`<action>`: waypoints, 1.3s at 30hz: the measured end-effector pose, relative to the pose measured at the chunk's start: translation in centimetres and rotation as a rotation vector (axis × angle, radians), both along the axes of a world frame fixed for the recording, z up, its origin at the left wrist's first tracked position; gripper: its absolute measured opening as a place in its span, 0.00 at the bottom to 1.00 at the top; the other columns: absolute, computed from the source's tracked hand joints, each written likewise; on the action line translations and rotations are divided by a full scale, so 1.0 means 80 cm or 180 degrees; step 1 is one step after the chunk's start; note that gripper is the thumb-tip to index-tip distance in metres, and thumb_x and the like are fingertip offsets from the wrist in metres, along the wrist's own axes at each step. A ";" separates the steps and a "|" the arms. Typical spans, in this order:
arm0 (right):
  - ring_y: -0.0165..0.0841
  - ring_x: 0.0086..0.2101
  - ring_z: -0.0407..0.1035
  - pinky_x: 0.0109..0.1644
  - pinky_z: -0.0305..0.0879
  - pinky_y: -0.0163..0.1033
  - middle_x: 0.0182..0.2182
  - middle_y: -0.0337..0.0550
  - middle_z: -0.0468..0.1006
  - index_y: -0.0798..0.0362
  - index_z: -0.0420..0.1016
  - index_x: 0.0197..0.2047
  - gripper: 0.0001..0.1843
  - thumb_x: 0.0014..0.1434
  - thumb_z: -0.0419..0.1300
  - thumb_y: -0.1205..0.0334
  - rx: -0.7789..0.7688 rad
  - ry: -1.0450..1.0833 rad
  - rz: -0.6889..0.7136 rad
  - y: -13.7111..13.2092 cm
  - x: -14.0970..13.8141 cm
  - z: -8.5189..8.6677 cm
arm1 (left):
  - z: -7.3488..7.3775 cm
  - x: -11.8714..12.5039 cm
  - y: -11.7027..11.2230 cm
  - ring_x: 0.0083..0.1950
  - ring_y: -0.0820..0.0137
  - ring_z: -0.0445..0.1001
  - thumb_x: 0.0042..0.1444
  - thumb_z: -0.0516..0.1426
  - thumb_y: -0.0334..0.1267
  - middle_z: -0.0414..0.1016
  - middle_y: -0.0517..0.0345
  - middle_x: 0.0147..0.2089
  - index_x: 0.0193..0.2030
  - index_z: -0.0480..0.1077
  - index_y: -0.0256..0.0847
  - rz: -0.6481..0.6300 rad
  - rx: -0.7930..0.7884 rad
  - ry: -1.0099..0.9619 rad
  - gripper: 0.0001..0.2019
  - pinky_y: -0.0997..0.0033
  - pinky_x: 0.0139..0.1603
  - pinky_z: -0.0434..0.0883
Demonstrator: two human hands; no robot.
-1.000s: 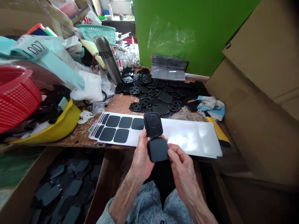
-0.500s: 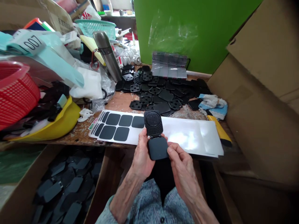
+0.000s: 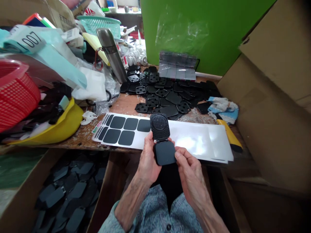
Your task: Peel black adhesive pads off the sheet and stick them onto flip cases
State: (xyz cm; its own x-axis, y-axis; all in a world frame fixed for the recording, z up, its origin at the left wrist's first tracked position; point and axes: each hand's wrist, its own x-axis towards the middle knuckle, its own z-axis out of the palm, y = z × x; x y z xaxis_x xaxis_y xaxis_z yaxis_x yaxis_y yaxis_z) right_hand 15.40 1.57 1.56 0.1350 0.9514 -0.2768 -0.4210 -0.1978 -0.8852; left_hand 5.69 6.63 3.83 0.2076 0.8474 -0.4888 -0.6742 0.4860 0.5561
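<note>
Both of my hands hold an opened black hinged plastic case point(image 3: 162, 140) just above the front edge of the wooden table point(image 3: 121, 110). Its perforated mesh half point(image 3: 159, 127) stands upright, and its smooth square half point(image 3: 165, 152) faces me. My left hand point(image 3: 148, 158) supports it from below on the left, while my right hand point(image 3: 190, 171) pinches the right edge of the smooth half. Behind them lies a white sheet of black square pads point(image 3: 121, 132). A pile of black square plastic parts point(image 3: 165, 97) lies beyond it.
A steel thermos point(image 3: 109, 53) stands at the pile's left. Further left are a red plastic basket point(image 3: 14, 97) and a yellow hard hat point(image 3: 68, 124). A cardboard box of dark grey pieces point(image 3: 65, 191) sits below the table. Cardboard sheets point(image 3: 267, 113) rise on the right, before a green board point(image 3: 194, 32).
The view has drifted slightly, so the table sits a little higher in the picture. My hands keep the same hold on the open case.
</note>
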 end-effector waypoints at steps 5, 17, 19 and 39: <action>0.33 0.49 0.60 0.57 0.49 0.41 0.37 0.39 0.71 0.53 0.69 0.31 0.07 0.59 0.55 0.60 0.0010 -0.0014 0.0037 0.001 -0.001 -0.002 | 0.001 0.001 0.000 0.36 0.65 0.75 0.57 0.47 0.48 0.75 0.51 0.32 0.37 0.69 0.36 0.0030 -0.0015 0.0003 0.18 0.68 0.37 0.72; 0.33 0.54 0.57 0.61 0.44 0.43 0.43 0.41 0.72 0.52 0.66 0.31 0.06 0.59 0.54 0.61 0.0096 0.0137 0.0064 -0.001 -0.003 0.001 | -0.002 0.001 -0.002 0.38 0.64 0.74 0.57 0.46 0.49 0.74 0.51 0.34 0.39 0.68 0.36 0.0124 -0.0024 0.0034 0.18 0.66 0.38 0.72; 0.33 0.54 0.57 0.60 0.46 0.42 0.44 0.40 0.72 0.52 0.67 0.31 0.06 0.59 0.55 0.61 0.0098 0.0120 0.0057 -0.001 -0.003 0.001 | -0.003 0.001 -0.003 0.38 0.64 0.74 0.58 0.46 0.49 0.73 0.51 0.34 0.41 0.67 0.37 0.0147 0.0018 0.0033 0.18 0.65 0.38 0.72; 0.33 0.48 0.63 0.54 0.54 0.40 0.38 0.39 0.72 0.53 0.66 0.32 0.07 0.59 0.53 0.59 0.0146 -0.0543 0.0050 -0.003 -0.007 -0.001 | -0.001 -0.004 -0.007 0.39 0.65 0.74 0.57 0.47 0.50 0.73 0.53 0.32 0.36 0.70 0.36 0.0114 0.0007 -0.0132 0.19 0.65 0.41 0.72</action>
